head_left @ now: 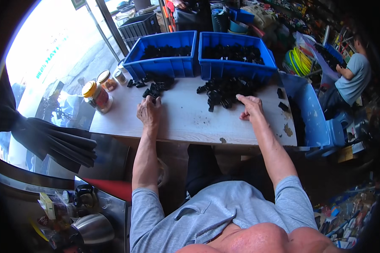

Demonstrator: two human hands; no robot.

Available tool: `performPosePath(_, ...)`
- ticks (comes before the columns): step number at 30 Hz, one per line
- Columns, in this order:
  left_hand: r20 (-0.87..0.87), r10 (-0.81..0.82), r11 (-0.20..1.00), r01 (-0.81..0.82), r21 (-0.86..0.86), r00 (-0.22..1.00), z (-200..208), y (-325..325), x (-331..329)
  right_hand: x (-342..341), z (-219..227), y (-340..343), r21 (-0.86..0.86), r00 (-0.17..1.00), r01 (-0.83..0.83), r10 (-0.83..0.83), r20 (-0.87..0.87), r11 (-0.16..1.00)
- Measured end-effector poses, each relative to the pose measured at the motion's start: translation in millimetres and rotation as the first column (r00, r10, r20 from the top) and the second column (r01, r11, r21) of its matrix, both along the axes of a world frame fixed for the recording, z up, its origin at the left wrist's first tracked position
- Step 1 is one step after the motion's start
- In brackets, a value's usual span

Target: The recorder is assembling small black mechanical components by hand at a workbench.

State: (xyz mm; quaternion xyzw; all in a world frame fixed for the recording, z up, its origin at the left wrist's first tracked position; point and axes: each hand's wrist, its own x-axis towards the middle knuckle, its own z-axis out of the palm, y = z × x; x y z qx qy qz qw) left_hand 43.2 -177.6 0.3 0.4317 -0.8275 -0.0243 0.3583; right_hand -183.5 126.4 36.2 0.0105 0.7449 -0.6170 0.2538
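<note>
Small black plastic parts lie on the white table (185, 120) in two heaps. My left hand (149, 113) is at the near edge of the smaller heap (157, 86), its fingers bent and pressed down; what they grip, if anything, is hidden. Beside the larger heap (226, 89), at its right near edge, is my right hand (252, 108). Its index finger stretches toward the parts and the lower fingers curl apart from it, with nothing visible between them.
Two blue bins (158, 67) (236, 69) of black parts stand along the table's far edge. Jars (98, 98) are at the left. A lighter blue tub (312, 109) adjoins the right side. A person (352, 76) sits at far right.
</note>
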Motion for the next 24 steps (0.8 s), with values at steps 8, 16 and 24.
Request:
performPosePath(8, -0.042, -0.031, 0.999, 0.03, -0.026, 0.999, -15.5, -10.6, -3.8, -2.0, -3.4, -20.3, -0.005, 1.0, 0.003, -0.003, -0.011, 1.0)
performPosePath(16, -0.403, -0.389, 0.882, 0.462, 0.099, 0.828, -10.2, 40.0, 14.8, 15.8, 4.1, 20.2, 0.014, 0.951, -0.3, 0.3, -0.078, 0.954)
performPosePath(24, -0.457, -0.641, 0.644, 0.756, 0.115, 0.616, -2.0, 153.1, -26.0, 36.0, -0.7, 19.1, 0.246, 0.869, -0.449, 0.484, -0.104, 0.859)
